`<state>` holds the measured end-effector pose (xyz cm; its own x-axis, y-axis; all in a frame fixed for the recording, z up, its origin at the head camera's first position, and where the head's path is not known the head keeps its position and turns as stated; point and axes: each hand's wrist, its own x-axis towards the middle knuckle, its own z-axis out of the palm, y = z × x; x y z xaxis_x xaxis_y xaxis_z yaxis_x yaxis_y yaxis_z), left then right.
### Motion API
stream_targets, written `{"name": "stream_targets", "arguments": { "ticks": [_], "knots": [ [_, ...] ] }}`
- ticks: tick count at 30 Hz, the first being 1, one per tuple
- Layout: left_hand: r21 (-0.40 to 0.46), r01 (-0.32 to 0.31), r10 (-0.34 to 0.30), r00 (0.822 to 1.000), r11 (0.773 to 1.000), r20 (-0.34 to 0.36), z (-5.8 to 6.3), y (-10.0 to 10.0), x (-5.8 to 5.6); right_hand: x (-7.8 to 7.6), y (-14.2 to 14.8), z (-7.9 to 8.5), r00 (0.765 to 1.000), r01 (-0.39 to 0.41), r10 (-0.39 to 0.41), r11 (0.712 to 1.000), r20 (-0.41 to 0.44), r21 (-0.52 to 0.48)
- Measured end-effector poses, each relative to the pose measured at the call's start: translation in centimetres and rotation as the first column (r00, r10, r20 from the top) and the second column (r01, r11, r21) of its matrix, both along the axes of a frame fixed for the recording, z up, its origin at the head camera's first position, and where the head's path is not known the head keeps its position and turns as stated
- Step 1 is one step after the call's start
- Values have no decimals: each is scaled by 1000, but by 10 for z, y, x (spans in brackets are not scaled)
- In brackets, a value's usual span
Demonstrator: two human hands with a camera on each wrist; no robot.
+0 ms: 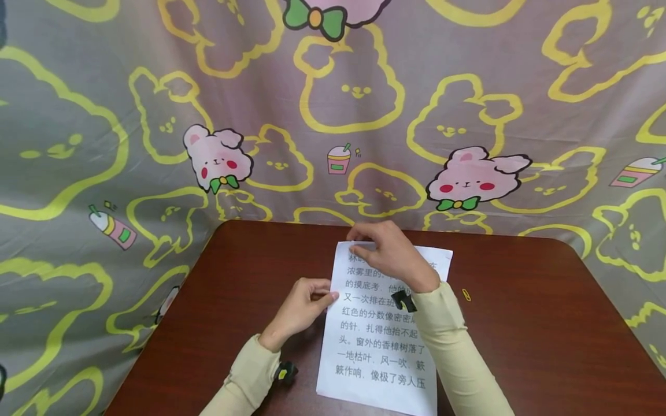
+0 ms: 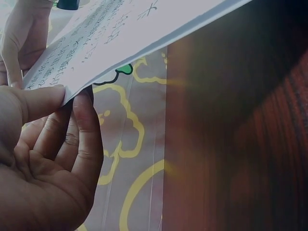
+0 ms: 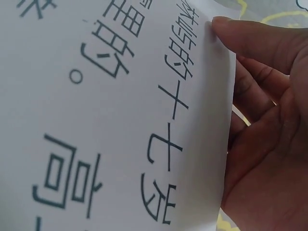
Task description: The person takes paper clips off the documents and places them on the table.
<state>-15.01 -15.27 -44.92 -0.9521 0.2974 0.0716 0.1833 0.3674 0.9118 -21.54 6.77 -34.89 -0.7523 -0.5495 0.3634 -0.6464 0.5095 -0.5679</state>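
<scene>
White sheets of paper (image 1: 377, 346) printed with large black Chinese characters are held tilted over the brown table. My left hand (image 1: 303, 303) pinches their left edge, thumb on the printed face and fingers behind; the left wrist view shows this grip on the paper (image 2: 115, 38). At the top edge, near the upper left corner, my right hand (image 1: 387, 251) pinches the paper too. In the right wrist view its thumb (image 3: 255, 41) lies on the print and the other fingers are behind the sheet (image 3: 120, 110), partly hidden.
A yellow paper clip (image 1: 466, 295) lies on the dark brown table (image 1: 525, 323), right of the paper. Behind the table's far edge hangs a grey curtain (image 1: 270, 104) with yellow outlined cartoon animals. Small black devices (image 1: 285, 372) are strapped at both wrists.
</scene>
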Motion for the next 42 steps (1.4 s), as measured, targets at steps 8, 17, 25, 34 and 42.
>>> {"name": "stream_targets", "arguments": {
  "ticks": [8, 17, 25, 34, 42],
  "knots": [
    [10, 5, -5, 1000, 1000, -5, 1, 0, -1, 0, 4, 0, 1000, 1, 0, 1000, 23, -30],
    [-7, 7, -7, 1000, 1000, -8, 0, 1, -1, -1, 8, 3, 1000, 19, -18, 999, 25, -45],
    [-9, 5, -5, 1000, 1000, -12, -1, 1, -1, -2, 10, 4, 999, 24, -22, 998, 32, -59],
    [-15, -1, 1, 1000, 1000, -11, -4, -1, -3, -4, 14, 6, 999, 46, -47, 998, -7, -53],
    [-9, -27, 27, 1000, 1000, -8, -9, -6, -7, -4, 20, 9, 998, 42, -46, 994, -42, -96]
  ]
}}
